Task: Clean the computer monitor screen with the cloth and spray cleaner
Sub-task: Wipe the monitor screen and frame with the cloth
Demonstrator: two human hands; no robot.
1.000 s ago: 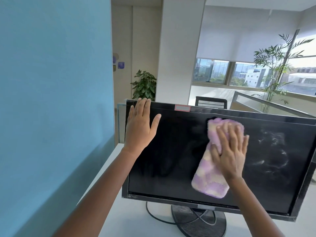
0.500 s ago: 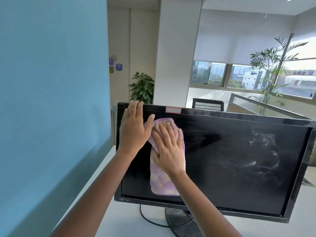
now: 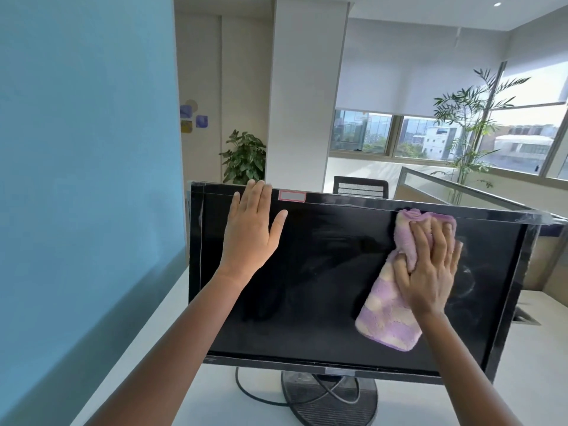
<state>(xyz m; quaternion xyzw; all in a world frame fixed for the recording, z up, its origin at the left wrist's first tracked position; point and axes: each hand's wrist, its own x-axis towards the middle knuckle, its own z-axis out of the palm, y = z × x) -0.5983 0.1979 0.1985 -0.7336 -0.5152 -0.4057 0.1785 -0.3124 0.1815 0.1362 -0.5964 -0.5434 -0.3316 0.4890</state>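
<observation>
A black computer monitor point(image 3: 322, 287) stands on a white desk, its dark screen facing me. My left hand point(image 3: 250, 230) lies flat with straight fingers against the screen's upper left, fingertips at the top bezel. My right hand point(image 3: 430, 265) presses a purple and cream fluffy cloth point(image 3: 388, 318) against the upper right part of the screen, fingers slightly bent over the cloth's bunched top. Faint smears show on the screen to the right of the cloth. No spray cleaner is in view.
The monitor's round stand point(image 3: 325, 398) and a black cable point(image 3: 252, 392) sit on the white desk point(image 3: 147, 348). A blue partition point(image 3: 86, 179) runs along the left. Behind are a pillar, a black chair point(image 3: 359, 186), potted plants and windows.
My right hand has swept the cloth from the screen's upper left, next to my left hand, across to the upper right. My left hand has stayed on the upper left of the screen.
</observation>
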